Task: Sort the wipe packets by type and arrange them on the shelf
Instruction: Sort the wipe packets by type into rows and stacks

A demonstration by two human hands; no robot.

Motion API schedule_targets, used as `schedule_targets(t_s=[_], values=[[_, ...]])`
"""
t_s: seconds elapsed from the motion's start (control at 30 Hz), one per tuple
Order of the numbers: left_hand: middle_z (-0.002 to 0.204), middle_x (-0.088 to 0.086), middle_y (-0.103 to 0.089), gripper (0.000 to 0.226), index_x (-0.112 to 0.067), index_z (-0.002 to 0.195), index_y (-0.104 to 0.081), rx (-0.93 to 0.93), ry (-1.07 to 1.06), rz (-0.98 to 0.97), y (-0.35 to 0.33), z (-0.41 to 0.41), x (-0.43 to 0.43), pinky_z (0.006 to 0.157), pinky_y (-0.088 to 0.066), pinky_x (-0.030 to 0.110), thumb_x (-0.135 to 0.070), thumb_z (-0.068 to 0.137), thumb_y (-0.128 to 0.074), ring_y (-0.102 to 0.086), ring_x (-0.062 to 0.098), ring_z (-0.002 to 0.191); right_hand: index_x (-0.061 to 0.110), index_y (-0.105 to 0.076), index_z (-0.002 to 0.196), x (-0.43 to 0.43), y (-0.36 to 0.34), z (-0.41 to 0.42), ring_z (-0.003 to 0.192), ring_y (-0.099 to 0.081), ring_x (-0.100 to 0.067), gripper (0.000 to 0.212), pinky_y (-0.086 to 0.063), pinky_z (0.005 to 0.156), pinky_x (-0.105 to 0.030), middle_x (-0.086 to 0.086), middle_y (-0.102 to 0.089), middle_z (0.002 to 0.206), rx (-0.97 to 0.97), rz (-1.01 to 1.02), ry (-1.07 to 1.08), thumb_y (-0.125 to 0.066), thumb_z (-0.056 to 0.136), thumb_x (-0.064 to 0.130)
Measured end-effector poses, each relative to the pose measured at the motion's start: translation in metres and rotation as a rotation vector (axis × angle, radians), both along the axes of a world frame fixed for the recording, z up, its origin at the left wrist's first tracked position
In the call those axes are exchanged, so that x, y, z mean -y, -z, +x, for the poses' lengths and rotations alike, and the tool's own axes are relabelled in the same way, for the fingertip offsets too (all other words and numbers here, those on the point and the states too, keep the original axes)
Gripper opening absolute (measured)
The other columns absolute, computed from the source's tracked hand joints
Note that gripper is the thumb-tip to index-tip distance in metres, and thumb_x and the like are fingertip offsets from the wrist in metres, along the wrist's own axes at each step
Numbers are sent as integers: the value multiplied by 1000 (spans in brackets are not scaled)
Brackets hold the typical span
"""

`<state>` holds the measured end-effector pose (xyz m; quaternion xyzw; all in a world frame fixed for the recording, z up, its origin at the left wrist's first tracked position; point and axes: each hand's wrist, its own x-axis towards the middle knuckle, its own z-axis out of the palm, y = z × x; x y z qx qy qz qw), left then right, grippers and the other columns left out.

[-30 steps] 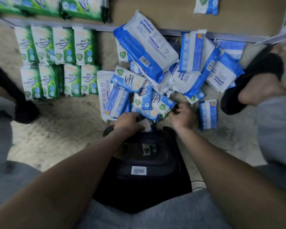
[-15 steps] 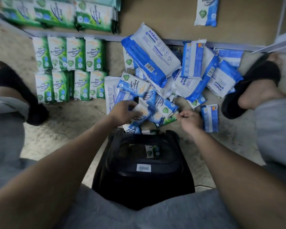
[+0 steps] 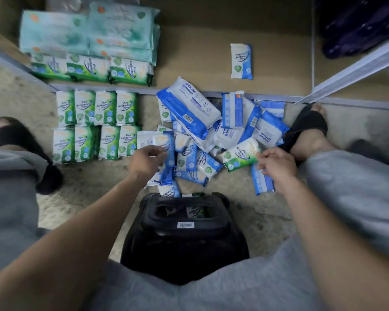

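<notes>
Lifted: green pine packet [image 3: 240,154], right hand [image 3: 276,166]; blue packet [image 3: 166,143], left hand [image 3: 145,161]

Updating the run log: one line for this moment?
left hand: grips blue packet | right hand: pinches green packet | pile: mixed

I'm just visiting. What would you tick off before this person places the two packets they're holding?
1. Right hand pinches the green Pine packet by its edge: ok.
2. Left hand grips the blue packet: ok, though blurred.
3. The two held types differ clearly by colour: ok.
4. Bare shelf beside the lone shelved packet: ok.
5. Green floor rows tidy enough to join: ok.
6. Black bin emptied: not ok, packets show inside.
</notes>
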<state>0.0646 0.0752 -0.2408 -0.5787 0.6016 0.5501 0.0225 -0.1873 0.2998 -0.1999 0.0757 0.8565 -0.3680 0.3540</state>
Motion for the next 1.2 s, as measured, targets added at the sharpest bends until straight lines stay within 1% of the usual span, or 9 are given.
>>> schedule_targets(t_s=[0.13,0.2,0.3,0.47,0.63,0.77,0.9,1.1,1.2], values=[[85,-1,-72,10,-16,99,-73,-19,94,21,-5,-6,-10,63,-56,31,-23,92,-73,-65,13,70,19,-61,87,26,-21,-4,66,-67,-12,13,-51,62,-26,-1,-68,88,87,-267,232,-70,92,11],[85,-2,-73,7,-21,96,-73,-17,133,21,-4,-8,-11,71,-60,37,-25,91,-74,-68,18,74,18,-65,98,33,-21,-1,75,-69,-14,9,-54,66,-27,1,-71,95,93,-270,214,-71,92,14],[83,0,-75,3,-25,91,-75,7,173,29,0,-7,-11,75,-60,44,-27,88,-76,-71,29,78,12,-66,111,32,-5,10,73,-64,-14,21,-52,61,-26,-4,-70,98,94,-172,144,-72,91,12],[69,-11,-71,5,-27,82,-76,99,355,60,9,-2,-21,63,-54,25,-27,87,-78,-65,5,59,24,-68,87,18,28,32,78,-67,-18,11,-53,67,-30,-3,-74,96,116,33,-86,-74,86,15],[85,-11,-76,2,-30,85,-80,201,595,71,28,-2,-39,69,-54,21,-31,83,-79,-69,8,72,25,-68,75,4,59,62,80,-68,-11,16,-52,74,-22,4,-74,86,162,194,-451,-79,82,16],[103,-12,-74,15,-32,99,-79,267,809,65,46,-7,-49,82,-51,26,-34,85,-77,-65,9,89,26,-70,75,-1,81,80,86,-71,-14,16,-56,86,-31,7,-73,84,185,227,-516,-80,80,16],[108,-7,-73,17,-32,103,-77,351,890,62,59,-10,-53,84,-49,24,-26,88,-74,-66,15,97,19,-73,88,5,90,79,88,-68,-15,8,-52,82,-26,4,-70,87,191,223,-495,-79,83,17],[115,-1,-70,23,-31,106,-75,413,960,57,69,-15,-50,91,-51,31,-30,83,-78,-63,21,106,14,-74,90,5,97,73,88,-68,-16,8,-54,85,-30,-1,-73,91,182,231,-520,-79,84,16],[113,0,-69,27,-29,106,-75,424,980,65,72,-17,-50,90,-53,33,-30,79,-80,-63,22,106,18,-66,82,7,98,79,88,-66,-19,11,-51,82,-29,-1,-68,89,231,250,-592,-73,87,12]])
